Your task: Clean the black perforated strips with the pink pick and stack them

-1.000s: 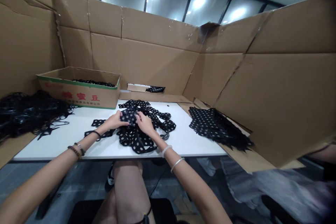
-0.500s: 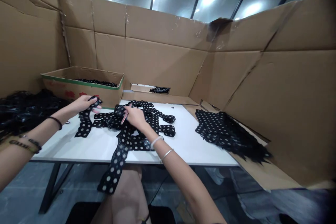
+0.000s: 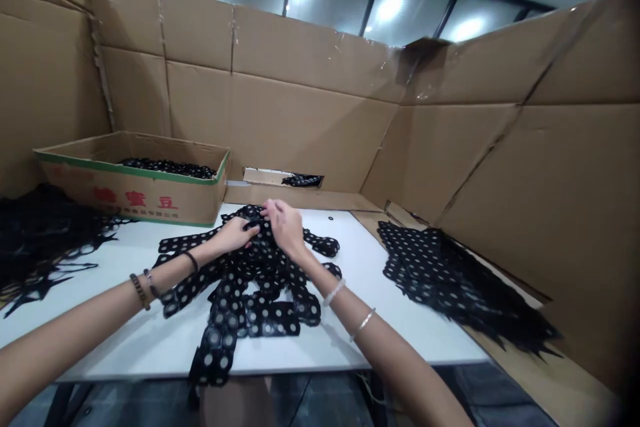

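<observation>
Black strips with pale dots (image 3: 265,317) lie in a tangled heap on the white table (image 3: 360,307), one end hanging over the front edge. At the top of the heap my left hand (image 3: 237,235) is closed on a dotted strip, its thumb and fingers pinching the material. Just right of it, almost touching, is my right hand (image 3: 284,223), with fingers curled together over the heap. Motion blurs its fingertips, and what they hold, if anything, cannot be made out.
An open cardboard box (image 3: 135,197) with dotted material stands at the back left. Black stringy material (image 3: 40,240) lies at the left. A flat stack of dotted pieces (image 3: 440,273) rests at the right. Cardboard walls (image 3: 310,120) surround the table.
My left hand has moved right to the heap, beside my right hand. My right hand has shifted slightly right, and the pink tool once in it no longer shows. The view has shifted.
</observation>
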The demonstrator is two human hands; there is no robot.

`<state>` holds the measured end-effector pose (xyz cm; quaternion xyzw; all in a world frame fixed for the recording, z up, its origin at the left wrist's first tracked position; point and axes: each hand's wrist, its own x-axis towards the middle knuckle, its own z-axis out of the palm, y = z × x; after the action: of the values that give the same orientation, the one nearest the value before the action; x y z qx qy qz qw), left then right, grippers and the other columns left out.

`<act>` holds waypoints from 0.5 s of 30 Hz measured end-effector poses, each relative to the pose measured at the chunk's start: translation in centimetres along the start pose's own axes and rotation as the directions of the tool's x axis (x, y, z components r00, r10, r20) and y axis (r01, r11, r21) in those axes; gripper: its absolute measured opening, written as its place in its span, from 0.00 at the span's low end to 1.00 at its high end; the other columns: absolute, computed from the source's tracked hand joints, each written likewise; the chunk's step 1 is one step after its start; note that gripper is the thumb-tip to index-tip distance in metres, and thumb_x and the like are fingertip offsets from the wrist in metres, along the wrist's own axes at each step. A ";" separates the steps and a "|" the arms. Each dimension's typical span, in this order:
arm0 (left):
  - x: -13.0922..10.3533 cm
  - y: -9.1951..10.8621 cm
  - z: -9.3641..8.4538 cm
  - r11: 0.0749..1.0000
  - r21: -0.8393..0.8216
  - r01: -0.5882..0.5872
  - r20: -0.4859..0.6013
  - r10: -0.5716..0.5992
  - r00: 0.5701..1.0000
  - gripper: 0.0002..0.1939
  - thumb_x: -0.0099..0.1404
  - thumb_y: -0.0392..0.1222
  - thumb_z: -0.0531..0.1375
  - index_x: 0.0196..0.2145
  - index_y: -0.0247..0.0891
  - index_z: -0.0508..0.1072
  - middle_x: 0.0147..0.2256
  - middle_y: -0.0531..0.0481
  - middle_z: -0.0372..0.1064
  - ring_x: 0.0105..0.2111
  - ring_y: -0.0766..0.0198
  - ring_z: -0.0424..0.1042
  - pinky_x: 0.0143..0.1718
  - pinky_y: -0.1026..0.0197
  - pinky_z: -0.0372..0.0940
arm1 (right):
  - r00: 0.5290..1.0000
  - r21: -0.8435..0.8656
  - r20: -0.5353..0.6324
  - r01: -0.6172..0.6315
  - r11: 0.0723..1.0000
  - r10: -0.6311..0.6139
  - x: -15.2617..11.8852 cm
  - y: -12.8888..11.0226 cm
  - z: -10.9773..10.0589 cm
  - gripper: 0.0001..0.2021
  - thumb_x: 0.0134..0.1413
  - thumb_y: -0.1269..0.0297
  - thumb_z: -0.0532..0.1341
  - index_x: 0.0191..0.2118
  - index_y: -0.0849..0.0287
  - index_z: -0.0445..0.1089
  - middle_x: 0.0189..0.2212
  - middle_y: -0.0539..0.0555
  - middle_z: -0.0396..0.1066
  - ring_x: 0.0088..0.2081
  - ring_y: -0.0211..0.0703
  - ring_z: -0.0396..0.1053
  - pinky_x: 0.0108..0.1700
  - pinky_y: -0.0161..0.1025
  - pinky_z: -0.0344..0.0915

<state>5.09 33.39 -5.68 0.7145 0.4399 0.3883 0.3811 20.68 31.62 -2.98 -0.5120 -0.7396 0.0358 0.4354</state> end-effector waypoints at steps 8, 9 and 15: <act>-0.3 -3.8 -2.1 0.884 -0.454 0.111 -0.080 -0.164 0.983 0.18 0.58 0.53 0.60 0.21 0.36 0.65 0.16 0.55 0.62 0.13 0.73 0.55 0.15 0.69 0.51 | 0.618 0.107 0.356 0.718 0.688 -0.701 -6.0 -0.3 2.2 0.18 0.59 0.49 0.52 0.41 0.56 0.70 0.34 0.54 0.73 0.34 0.40 0.68 0.34 0.35 0.60; -0.3 -3.9 -2.7 0.806 -0.564 0.183 -0.027 -0.239 0.971 0.16 0.59 0.51 0.59 0.23 0.36 0.65 0.17 0.56 0.61 0.11 0.76 0.51 0.12 0.70 0.47 | 0.557 0.154 0.401 0.741 0.653 -0.727 -6.4 -0.8 2.0 0.22 0.55 0.45 0.54 0.46 0.57 0.69 0.39 0.55 0.73 0.38 0.41 0.68 0.36 0.36 0.61; 0.2 -4.7 -4.7 0.368 -0.857 0.361 0.186 -0.432 0.883 0.07 0.63 0.36 0.56 0.28 0.34 0.68 0.20 0.57 0.60 0.10 0.81 0.46 0.08 0.75 0.46 | 0.337 0.232 0.558 0.814 0.533 -0.758 -7.9 -3.1 0.9 0.36 0.46 0.42 0.60 0.60 0.52 0.56 0.63 0.55 0.50 0.63 0.50 0.44 0.55 0.47 0.51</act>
<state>-0.62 36.10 -7.88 0.2778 0.3508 0.4781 0.7558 18.63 24.31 -6.76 -0.0699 -0.9894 -0.0513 0.1169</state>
